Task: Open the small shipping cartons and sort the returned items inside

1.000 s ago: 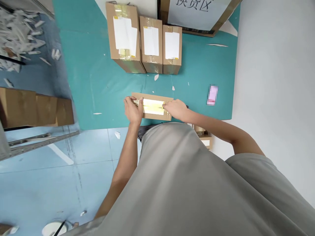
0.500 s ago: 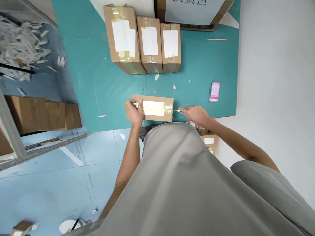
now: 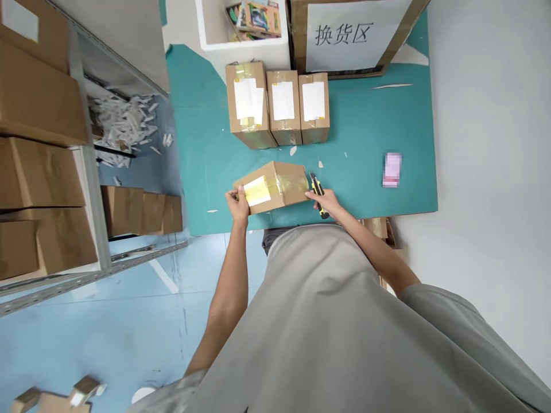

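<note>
Green worktop [image 3: 365, 126] against a pale wall [image 3: 491, 143]; blue floor [image 3: 124, 338] at left, with a metal shelf [image 3: 88, 155] carrying brown cartons [image 3: 47, 175].

Containers: white open box [image 3: 258, 57] at the far side, holding colourful printed items [image 3: 258, 20], stacked loosely. Beside it, a large carton [image 3: 301, 40] bearing a white sheet [image 3: 357, 34] lettered 换货区; contents hidden. In front, three taped cartons [image 3: 283, 109] in a row, each with white labelling; contents hidden.

Specimen: handheld carton [image 3: 278, 186], at the near side of the worktop between the two hands, turned at an angle so two faces show. Plain brown board; white label with yellowish glare on the left face, clear shiny tape over the right face and the edge between.

Fingers: left hand [image 3: 238, 203] pinches the carton's left end, thumb over the label side. Right hand [image 3: 325, 201] holds a black-and-yellow utility knife [image 3: 319, 195], fingers closed round it, fingertips at the carton's right end. Blade end points away from the body, just beside the carton; contact cannot be told.
</note>
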Tool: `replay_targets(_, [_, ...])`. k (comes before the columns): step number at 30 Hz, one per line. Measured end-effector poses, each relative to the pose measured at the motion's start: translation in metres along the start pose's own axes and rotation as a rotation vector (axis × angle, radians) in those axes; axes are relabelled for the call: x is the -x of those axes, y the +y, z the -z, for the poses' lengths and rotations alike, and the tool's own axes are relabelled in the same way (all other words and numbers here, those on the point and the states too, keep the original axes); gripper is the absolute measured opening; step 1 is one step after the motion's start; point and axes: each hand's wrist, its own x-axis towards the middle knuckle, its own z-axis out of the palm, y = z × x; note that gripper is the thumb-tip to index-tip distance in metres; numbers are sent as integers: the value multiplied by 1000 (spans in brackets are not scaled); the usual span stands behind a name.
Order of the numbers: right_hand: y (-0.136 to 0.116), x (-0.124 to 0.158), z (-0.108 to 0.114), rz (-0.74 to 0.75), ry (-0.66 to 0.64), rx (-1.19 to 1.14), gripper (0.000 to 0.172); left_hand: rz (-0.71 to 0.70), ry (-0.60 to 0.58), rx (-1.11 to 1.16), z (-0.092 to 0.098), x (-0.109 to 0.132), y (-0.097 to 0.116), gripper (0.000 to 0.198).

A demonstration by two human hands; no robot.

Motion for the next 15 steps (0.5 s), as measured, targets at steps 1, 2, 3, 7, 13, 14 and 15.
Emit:
replay_targets(1, [-4,4,3,28,28,-20,51,38,-1,12,-5,6,-2,52])
replay_targets(2, [-8,9,11,58,55,-28,52,79,-7,24,-12,13,-4,51])
replay_targets(3, [-14,13,21,93,84,-24,53,115,-18,36,-23,22,-5,49])
replay_targets(7, [-44,25,76,253,233,86,59,152,-187,43,-87,62,-4,43])
replay_targets(13, [-76,26,130,307,359,290,55,176,-510,119,-145,93,10,31])
replay_targets(14, [-76,27,132,302,345,300,54,167,-516,138,-144,93,14,29])
replay_targets(15, [-74,28,134,300,332,306,53,149,-521,171,-139,92,19,28])
